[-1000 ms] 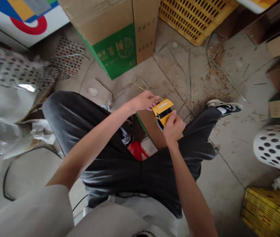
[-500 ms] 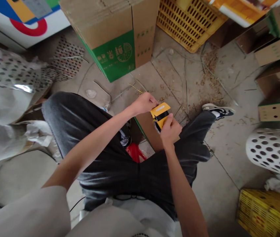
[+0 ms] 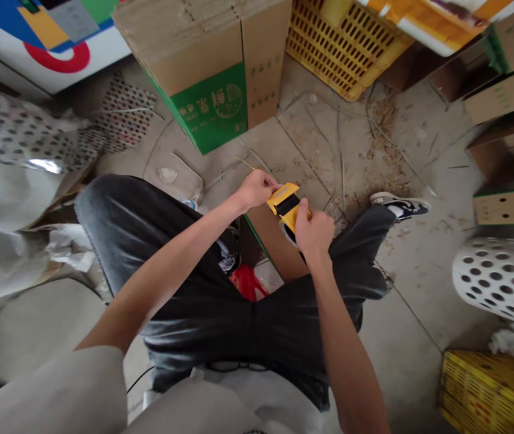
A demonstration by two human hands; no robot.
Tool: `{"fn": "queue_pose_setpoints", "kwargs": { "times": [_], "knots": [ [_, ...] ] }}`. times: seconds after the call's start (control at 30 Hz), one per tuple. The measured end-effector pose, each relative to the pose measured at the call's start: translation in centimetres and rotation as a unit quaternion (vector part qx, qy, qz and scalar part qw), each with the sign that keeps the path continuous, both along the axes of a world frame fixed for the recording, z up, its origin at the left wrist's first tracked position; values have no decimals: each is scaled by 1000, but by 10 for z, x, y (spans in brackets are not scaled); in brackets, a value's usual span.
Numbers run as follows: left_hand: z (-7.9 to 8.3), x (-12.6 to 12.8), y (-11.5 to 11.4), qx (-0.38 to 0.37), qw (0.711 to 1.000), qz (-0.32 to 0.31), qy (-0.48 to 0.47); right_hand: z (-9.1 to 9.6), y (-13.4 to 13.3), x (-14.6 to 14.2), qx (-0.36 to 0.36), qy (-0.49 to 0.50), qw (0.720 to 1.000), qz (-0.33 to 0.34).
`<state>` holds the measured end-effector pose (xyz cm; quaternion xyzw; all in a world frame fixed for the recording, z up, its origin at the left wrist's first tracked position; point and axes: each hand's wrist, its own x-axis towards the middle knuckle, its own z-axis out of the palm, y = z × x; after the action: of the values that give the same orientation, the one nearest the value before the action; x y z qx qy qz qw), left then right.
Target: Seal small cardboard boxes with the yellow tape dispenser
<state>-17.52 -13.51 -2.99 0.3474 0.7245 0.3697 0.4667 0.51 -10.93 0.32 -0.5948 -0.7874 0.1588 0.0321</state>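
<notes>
I sit with my knees apart over a concrete floor. My right hand (image 3: 315,232) is closed round a yellow and black tape dispenser (image 3: 285,205), held above a flat cardboard piece (image 3: 275,241) between my legs. My left hand (image 3: 257,188) has its fingers curled at the dispenser's front end, pinching something I cannot make out. The roll under my right palm is mostly hidden.
A stack of folded cartons with a green printed band (image 3: 214,66) stands ahead. Yellow plastic crates sit at the top (image 3: 342,42) and bottom right (image 3: 487,386). White perforated foam sleeves (image 3: 501,277) lie right, plastic bags (image 3: 17,181) left. A red object (image 3: 248,282) lies under my legs.
Both hands and the dispenser have shifted slightly left and up. The left hand's fingers have curled closer onto the dispenser's front end.
</notes>
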Motion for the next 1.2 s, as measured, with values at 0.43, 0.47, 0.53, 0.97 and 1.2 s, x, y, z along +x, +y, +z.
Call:
{"fn": "queue_pose_setpoints", "kwargs": {
  "times": [0.43,0.47,0.53,0.97,1.2],
  "knots": [
    [0,-19,9,-29,992,17,120,11,-24,24,-26,-14,1000,-10],
    [1,-31,11,-25,987,35,154,12,-26,29,-26,-16,999,-13],
    [0,-58,15,-21,972,71,221,10,-31,41,-29,-18,999,-15],
    [-63,-71,39,-162,934,106,301,-13,-42,46,-9,-65,998,-19],
    [-111,-41,42,-238,922,87,292,-11,-42,42,-1,-78,997,-13]
  ]
}}
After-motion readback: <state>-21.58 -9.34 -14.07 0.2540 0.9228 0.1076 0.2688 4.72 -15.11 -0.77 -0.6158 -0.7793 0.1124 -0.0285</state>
